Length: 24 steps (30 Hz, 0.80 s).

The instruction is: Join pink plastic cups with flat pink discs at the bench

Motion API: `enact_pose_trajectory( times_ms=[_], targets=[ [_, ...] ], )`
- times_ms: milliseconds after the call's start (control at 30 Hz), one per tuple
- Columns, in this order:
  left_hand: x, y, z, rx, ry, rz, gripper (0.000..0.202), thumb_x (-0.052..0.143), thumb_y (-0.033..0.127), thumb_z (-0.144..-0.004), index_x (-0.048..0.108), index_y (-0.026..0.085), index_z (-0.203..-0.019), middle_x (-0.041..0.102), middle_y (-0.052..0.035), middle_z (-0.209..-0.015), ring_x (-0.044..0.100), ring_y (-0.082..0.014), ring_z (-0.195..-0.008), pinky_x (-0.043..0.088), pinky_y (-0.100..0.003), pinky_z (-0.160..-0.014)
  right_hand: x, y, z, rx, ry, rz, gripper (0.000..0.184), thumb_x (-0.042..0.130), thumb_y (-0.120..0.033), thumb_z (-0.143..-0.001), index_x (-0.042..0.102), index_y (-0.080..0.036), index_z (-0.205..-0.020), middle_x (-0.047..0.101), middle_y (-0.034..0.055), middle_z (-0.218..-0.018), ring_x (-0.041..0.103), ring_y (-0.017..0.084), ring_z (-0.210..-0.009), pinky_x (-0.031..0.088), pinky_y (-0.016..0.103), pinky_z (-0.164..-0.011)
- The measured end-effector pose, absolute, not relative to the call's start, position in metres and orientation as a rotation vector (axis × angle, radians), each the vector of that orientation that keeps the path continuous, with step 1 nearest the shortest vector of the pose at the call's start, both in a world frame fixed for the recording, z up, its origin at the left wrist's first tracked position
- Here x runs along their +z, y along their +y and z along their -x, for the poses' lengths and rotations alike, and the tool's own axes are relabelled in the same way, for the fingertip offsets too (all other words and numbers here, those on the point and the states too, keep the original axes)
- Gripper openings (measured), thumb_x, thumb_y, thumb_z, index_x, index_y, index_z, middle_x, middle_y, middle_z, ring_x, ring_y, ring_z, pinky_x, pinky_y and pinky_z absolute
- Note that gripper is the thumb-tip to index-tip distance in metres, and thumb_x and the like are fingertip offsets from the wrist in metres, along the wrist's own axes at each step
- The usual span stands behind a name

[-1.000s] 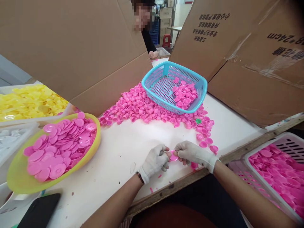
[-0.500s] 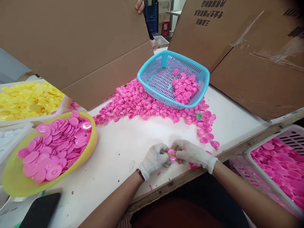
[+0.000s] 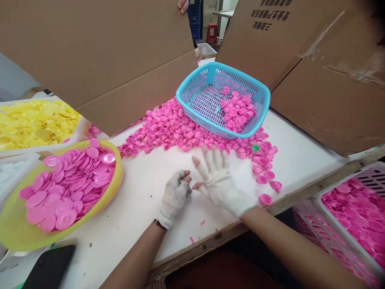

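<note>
Both my hands wear white gloves over the white table (image 3: 144, 188). My left hand (image 3: 175, 193) rests on it with fingers curled, and nothing shows in it. Beside it, my right hand (image 3: 219, 178) is raised with fingers spread and empty, just in front of a pile of small pink caps (image 3: 168, 128). Behind the pile a blue basket (image 3: 267, 100) holds more pink caps (image 3: 236, 112). A loose pink cap (image 3: 265, 198) lies right of my right wrist. A yellow bowl (image 3: 118, 176) of pink discs (image 3: 66, 184) sits at the left.
Cardboard sheets stand at the back left (image 3: 105, 52) and back right (image 3: 325, 72); another person's hand (image 3: 183, 5) holds the left one's top. A tray of yellow discs (image 3: 33, 124) is far left, a crate of pink discs (image 3: 357, 208) at right, a black phone (image 3: 49, 269) near left. One green cap (image 3: 256, 148) lies in the pile.
My hands were together pinching a pink piece near the table's edge. They have parted: the right has opened and moved forward, the left has curled shut, and the piece is gone from view.
</note>
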<state>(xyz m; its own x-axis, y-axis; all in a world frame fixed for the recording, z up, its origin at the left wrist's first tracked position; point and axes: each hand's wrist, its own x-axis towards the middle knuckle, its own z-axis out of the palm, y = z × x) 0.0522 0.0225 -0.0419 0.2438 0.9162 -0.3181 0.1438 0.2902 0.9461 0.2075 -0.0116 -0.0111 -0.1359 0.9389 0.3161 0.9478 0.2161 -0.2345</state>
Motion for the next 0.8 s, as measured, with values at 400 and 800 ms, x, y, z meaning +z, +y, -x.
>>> enact_pose_trajectory(
  times_ms=[400, 800],
  targets=[
    [-0.038, 0.021, -0.050, 0.804, 1.154, -1.081, 0.036, 0.060, 0.039, -0.077, 0.055, 0.014, -0.103, 0.058, -0.0014, -0.082, 0.055, -0.0093, -0.063, 0.047, -0.023, -0.059, -0.020, -0.016, -0.211, 0.144, -1.987, 1.964, 0.074, 0.036, -0.044, -0.090, 0.007, -0.010, -0.149, 0.014, 0.0200, -0.153, 0.007, 0.039, -0.140, 0.017, 0.063, -0.105],
    [-0.038, 0.019, -0.050, 0.828, 1.084, -1.075, 0.032, 0.059, 0.040, -0.077, 0.058, 0.015, -0.097, 0.056, -0.0007, -0.080, 0.055, -0.0100, -0.065, 0.048, -0.024, -0.060, -0.053, -0.032, -0.195, 0.252, -2.224, 1.763, 0.077, 0.051, -0.049, -0.084, 0.023, -0.013, -0.146, 0.027, 0.0202, -0.149, 0.015, 0.038, -0.138, 0.020, 0.058, -0.107]
  ],
)
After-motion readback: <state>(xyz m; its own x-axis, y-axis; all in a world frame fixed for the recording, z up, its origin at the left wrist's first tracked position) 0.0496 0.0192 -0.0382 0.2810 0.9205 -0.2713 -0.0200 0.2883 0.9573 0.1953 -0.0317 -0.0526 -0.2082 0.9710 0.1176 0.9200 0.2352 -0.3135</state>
